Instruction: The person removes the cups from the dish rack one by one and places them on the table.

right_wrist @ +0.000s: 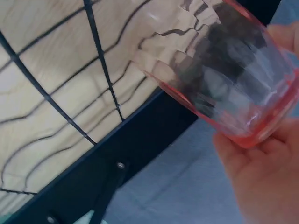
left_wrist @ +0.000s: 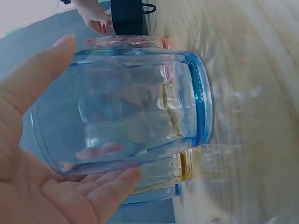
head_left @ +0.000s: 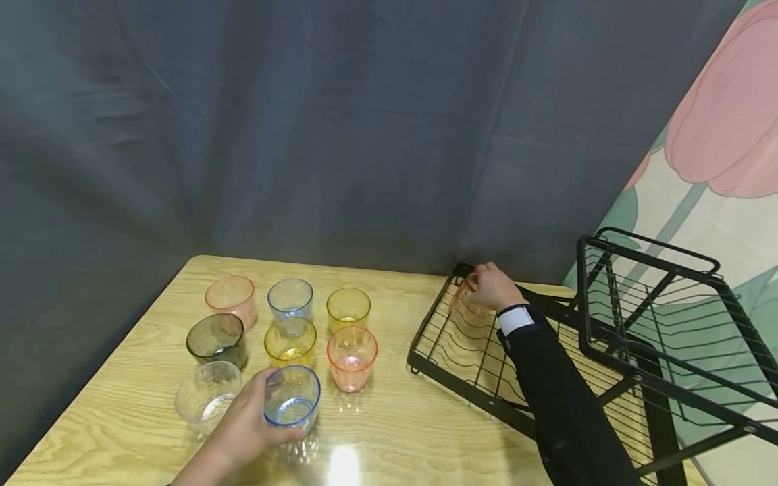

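Observation:
My left hand (head_left: 246, 425) curls round a clear cup with a blue rim (left_wrist: 126, 107), thumb on one side and fingers on the other. Its base is at or just above the tabletop; I cannot tell which. At the far left corner of the black wire dish rack (head_left: 468, 398), my right hand (head_left: 494, 289) holds a red-tinted clear cup (right_wrist: 224, 79). The cup's thick red base lies towards the palm, its other end towards the wires. Beside the left hand stand a colourless cup (head_left: 209, 398) and a yellow cup (head_left: 290, 347).
Several more tinted cups stand upright nearby: a grey one (head_left: 219, 341), a pink one (head_left: 234, 300), a blue one (head_left: 290, 300), another yellow (head_left: 348, 310) and a red-rimmed one (head_left: 352, 361). The rack's raised upper tier (head_left: 675, 317) rises at the right. A dark curtain (head_left: 340, 135) hangs behind the table.

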Available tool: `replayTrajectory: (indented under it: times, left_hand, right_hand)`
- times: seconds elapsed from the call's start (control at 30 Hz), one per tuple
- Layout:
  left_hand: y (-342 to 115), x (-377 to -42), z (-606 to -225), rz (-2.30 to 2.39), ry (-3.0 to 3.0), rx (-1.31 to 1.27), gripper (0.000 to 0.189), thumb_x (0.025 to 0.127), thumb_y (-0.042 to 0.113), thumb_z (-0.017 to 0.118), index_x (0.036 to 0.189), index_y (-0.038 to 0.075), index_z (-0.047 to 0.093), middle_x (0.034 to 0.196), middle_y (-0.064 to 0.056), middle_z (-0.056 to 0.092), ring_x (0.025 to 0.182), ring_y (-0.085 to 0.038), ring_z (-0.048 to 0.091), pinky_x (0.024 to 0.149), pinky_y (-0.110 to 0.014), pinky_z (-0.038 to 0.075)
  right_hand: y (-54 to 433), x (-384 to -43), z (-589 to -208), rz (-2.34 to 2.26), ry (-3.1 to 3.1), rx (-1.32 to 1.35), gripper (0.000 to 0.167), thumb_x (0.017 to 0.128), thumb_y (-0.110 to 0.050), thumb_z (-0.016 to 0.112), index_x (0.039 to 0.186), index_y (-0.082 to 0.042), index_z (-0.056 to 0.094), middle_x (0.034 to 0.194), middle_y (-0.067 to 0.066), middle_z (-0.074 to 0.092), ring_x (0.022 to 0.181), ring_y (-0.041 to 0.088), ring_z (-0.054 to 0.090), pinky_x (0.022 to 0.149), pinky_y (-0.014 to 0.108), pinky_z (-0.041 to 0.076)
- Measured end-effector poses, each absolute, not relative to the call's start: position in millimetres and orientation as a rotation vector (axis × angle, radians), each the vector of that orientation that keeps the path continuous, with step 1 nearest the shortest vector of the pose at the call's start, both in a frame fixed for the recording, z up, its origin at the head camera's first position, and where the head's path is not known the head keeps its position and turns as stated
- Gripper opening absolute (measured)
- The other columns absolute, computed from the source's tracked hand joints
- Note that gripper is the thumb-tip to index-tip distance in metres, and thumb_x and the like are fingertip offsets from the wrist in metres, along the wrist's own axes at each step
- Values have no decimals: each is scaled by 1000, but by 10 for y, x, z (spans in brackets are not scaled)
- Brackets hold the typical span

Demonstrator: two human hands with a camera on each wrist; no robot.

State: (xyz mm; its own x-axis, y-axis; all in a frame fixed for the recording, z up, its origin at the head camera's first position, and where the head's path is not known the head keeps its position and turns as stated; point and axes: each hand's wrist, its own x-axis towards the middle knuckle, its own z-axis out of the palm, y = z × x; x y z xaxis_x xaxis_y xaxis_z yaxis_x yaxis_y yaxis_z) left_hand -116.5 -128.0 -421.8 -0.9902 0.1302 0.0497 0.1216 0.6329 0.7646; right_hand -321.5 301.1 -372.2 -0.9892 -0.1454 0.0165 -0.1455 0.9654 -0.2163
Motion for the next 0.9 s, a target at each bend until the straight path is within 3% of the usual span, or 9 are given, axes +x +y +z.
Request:
replayTrajectory:
  times: [0.27, 0.57, 0.9]
  left_hand:
    - [-1251, -1163, -4174, 1296, 2871, 173, 110, 57, 24, 95, 137, -13, 29, 130, -33, 51, 122, -48, 48, 105, -59, 38]
    - [-1241, -1103, -3985, 1102, 2952, 193, 124, 61, 39, 91, 148, -9, 16, 144, -36, 33, 127, -55, 37, 102, -65, 37]
    - [-1151, -1137, -3673, 1348, 3074, 444, 95, 73, 35, 85, 146, 0, 35, 145, -20, 44, 129, -44, 43, 101, -64, 38]
  right_hand:
    - [2958, -3192, -3699, 342, -3243, 243, 79, 81, -33, 78, 135, 11, 40, 132, 30, 42, 117, 43, 48, 95, 53, 47]
    - [2927, -3130, -3862, 174, -3120, 256, 67, 80, -36, 77, 119, 11, 48, 108, 26, 51, 88, 33, 56, 74, 45, 52]
    - [2818, -2988, -3782, 307, -3049, 215, 69, 79, -40, 75, 114, 15, 49, 106, 28, 52, 81, 30, 55, 69, 41, 51]
